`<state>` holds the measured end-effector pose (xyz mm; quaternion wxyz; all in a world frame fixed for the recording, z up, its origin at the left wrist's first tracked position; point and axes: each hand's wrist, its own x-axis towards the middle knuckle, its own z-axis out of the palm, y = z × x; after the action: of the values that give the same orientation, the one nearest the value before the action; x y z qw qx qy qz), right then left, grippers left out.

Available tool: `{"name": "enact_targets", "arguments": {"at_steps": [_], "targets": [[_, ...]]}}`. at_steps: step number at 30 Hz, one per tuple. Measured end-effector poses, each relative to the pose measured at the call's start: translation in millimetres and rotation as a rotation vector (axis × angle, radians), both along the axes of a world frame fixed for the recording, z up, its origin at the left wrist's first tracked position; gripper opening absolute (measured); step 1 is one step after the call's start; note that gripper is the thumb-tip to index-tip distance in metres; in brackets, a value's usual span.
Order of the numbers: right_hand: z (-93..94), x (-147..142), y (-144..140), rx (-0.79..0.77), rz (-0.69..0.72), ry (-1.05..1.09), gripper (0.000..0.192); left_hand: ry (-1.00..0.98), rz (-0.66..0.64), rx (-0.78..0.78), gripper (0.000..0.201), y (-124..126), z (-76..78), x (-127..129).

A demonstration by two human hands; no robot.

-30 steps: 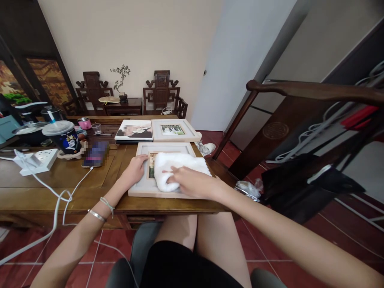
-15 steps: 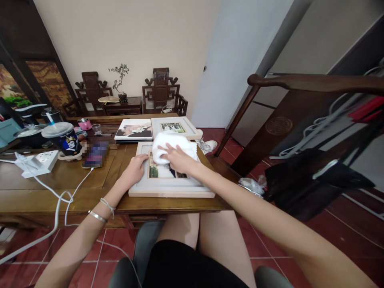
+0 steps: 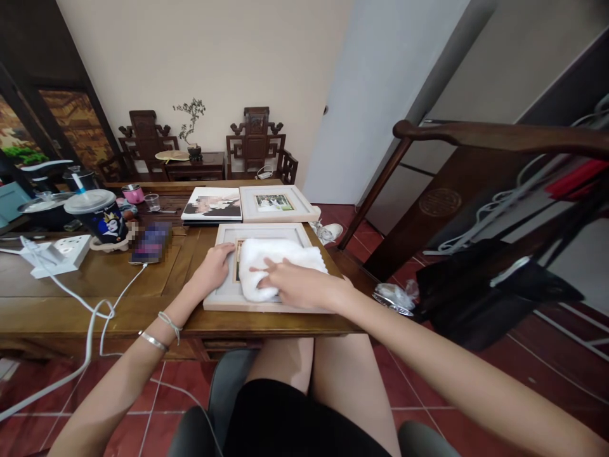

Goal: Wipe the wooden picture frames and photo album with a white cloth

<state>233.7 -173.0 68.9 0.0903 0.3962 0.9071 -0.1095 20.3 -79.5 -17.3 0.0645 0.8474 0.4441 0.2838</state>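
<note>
A light wooden picture frame (image 3: 266,306) lies flat near the table's front edge. My left hand (image 3: 216,266) holds the frame by its left side, with the fingertips over the border. Under my right hand (image 3: 297,280), a folded white cloth (image 3: 280,249) is pressed against the frame's front. The fingers of that hand spread over the cloth and pin it down. Most of the framed photo is hidden by the cloth; only a strip of it shows at the left.
Behind lie a second picture frame (image 3: 304,212) and a photo album (image 3: 214,202). To the left are a phone (image 3: 151,244) with a charging cable, a lidded drink cup (image 3: 107,219) and a white power strip (image 3: 61,254). A dark wooden rack (image 3: 476,134) stands at the right.
My right hand has slid the cloth toward me, from the upper part of the frame to its lower part. My left hand stays on the frame's left side.
</note>
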Motion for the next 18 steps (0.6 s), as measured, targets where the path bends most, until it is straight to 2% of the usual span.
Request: {"name": "enact_targets", "arguments": {"at_steps": [3, 7, 10, 13, 16, 18], "targets": [[11.8, 0, -26, -0.061, 0.057, 0.065, 0.062, 0.01, 0.004, 0.006, 0.056, -1, 1.4, 0], [1.8, -5, -29, 0.013, 0.035, 0.096, 0.067, 0.016, 0.002, 0.0, 0.055, -2, 3.1, 0], [-16.7, -5, -3, 0.102, -0.022, 0.073, 0.068, 0.017, 0.013, 0.0, 0.056, -2, 2.5, 0], [-31.0, -1, 37, 0.209, -0.109, 0.032, 0.071, 0.028, 0.022, 0.008, 0.058, -1, 1.8, 1], [-36.8, 0, 74, 0.321, -0.197, -0.002, 0.072, 0.039, 0.022, -0.009, 0.059, -1, 2.0, 1], [-38.2, -4, 87, 0.354, -0.224, -0.024, 0.069, 0.046, 0.022, -0.024, 0.058, -1, 2.1, 1]]}}
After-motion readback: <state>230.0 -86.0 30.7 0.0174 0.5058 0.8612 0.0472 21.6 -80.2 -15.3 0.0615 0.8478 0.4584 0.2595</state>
